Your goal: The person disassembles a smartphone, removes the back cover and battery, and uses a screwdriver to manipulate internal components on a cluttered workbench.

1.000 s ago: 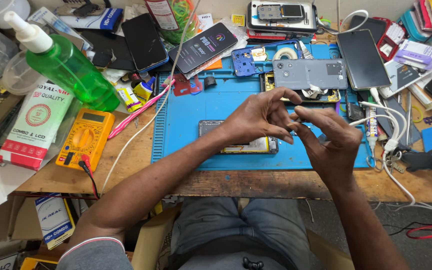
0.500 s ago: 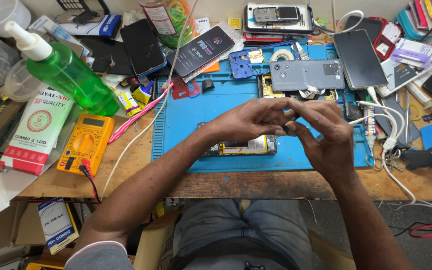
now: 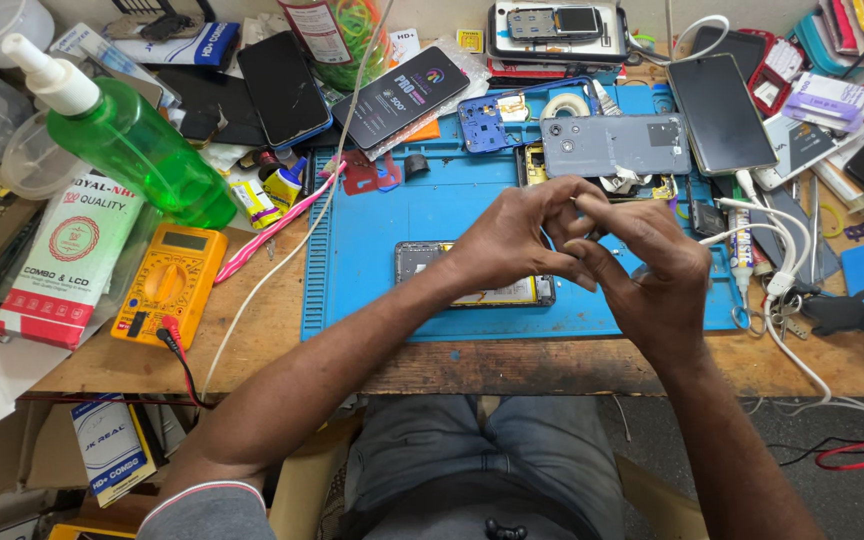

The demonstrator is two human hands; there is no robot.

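Note:
My left hand point(image 3: 517, 235) and my right hand point(image 3: 647, 265) meet fingertip to fingertip above the blue work mat point(image 3: 372, 260). The fingers of both are pinched together on something too small to make out. Under my left hand lies an opened phone point(image 3: 422, 262) with its insides showing, partly hidden by the hand. Just beyond my fingers rests a grey phone back cover point(image 3: 612, 145) on the mat's far side. A blue phone frame point(image 3: 487, 118) lies to its left.
A green spray bottle point(image 3: 142, 150) and a yellow multimeter point(image 3: 167, 285) sit at the left, with a red and white box point(image 3: 67, 255) beside them. Several phones point(image 3: 717, 110) and screens lie along the back. White cables point(image 3: 782, 290) and a tube crowd the right side.
Both hands stay joined over the mat. They have drifted slightly and the fingers have shifted against each other.

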